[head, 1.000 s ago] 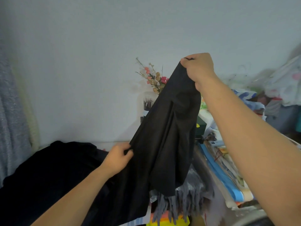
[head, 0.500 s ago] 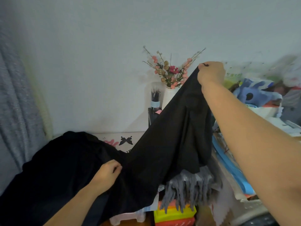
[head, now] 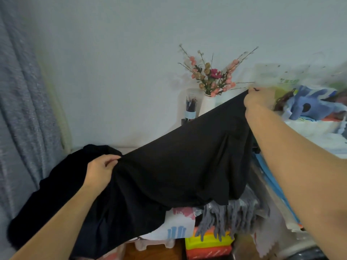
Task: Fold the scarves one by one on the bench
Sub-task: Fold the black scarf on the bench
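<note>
A black scarf [head: 180, 166] is stretched in the air between my two hands. My right hand [head: 258, 97] grips its upper edge high at the right, beside the flowers. My left hand [head: 101, 169] pinches the same edge lower at the left. The cloth hangs down in folds below that taut line. Behind my left hand lies a heap of dark cloth [head: 56, 188]. A grey fringed scarf [head: 227, 216] hangs under the black one at the lower right. The bench surface is hidden under the cloth.
A white vase of flowers [head: 208, 104] and a jar of pens [head: 190, 109] stand against the wall. At the right are a blue plush toy [head: 308, 107] and stacked clutter. A grey curtain [head: 20, 109] hangs at the left. Yellow and orange boxes [head: 208, 243] sit below.
My right hand has moved right and lower while my left hand has gone left, so the scarf's top edge is pulled out longer and flatter. More of the vase and flowers is visible.
</note>
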Demonstrator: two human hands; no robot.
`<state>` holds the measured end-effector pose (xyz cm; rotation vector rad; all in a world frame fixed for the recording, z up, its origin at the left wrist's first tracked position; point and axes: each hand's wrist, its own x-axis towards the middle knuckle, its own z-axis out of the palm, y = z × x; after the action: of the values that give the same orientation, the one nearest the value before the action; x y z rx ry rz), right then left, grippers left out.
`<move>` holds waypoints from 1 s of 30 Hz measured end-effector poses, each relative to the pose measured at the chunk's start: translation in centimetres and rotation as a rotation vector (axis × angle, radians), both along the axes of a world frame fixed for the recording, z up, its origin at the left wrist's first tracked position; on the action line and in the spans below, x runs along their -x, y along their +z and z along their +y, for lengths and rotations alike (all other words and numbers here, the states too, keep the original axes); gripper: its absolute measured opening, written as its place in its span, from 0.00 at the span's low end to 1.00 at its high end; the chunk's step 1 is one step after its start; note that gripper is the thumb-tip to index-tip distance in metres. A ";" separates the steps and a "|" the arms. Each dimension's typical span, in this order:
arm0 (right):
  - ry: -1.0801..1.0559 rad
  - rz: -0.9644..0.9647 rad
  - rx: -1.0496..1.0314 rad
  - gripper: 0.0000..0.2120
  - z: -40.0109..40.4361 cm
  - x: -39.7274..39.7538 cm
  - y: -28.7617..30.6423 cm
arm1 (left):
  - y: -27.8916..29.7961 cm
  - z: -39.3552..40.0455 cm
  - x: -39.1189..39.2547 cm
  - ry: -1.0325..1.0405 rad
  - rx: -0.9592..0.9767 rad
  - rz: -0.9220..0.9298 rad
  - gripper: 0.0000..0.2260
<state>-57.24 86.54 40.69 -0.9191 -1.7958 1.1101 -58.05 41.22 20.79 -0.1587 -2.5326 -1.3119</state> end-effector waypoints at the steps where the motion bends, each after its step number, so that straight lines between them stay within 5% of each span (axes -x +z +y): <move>1: 0.007 0.032 0.021 0.10 -0.2 0.3 -0.4 | 0.6 -0.5 0.6 0.021 0.027 0.032 0.12; 7: 0.156 0.102 0.157 0.06 -2.4 2.5 -3.2 | 4.0 -4.3 6.5 0.188 0.105 0.055 0.11; 11: 0.189 0.155 -0.007 0.10 -4.7 3.6 -2.8 | 10.7 -6.7 11.8 0.250 -0.610 -0.016 0.10; 13: 0.260 0.240 -0.002 0.13 -6.2 4.2 -1.6 | 14.5 -8.1 14.0 0.269 -0.697 0.073 0.11; 17: 0.565 0.049 0.122 0.12 -8.9 4.3 0.3 | 18.4 -11.7 16.1 0.377 -0.414 0.282 0.09; 20: 0.936 -0.695 0.229 0.09 -9.7 4.1 -1.0 | 17.8 -14.9 17.8 0.341 -0.168 0.189 0.12; 22: 0.963 -0.955 0.068 0.11 -9.9 5.1 -2.8 | 16.8 -16.9 18.7 0.268 0.092 0.032 0.10; 26: 0.501 -0.891 -0.476 0.21 -10.6 9.1 -4.5 | 15.7 -19.5 20.2 0.197 0.294 -0.127 0.07; 30: 0.273 -0.702 -0.581 0.17 -11.8 11.2 -4.2 | 17.5 -18.7 22.3 0.203 0.278 -0.074 0.04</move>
<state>-68.46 74.71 36.45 -0.7556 -2.6829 0.3492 -80.33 22.52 38.31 0.0904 -2.6999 -0.9047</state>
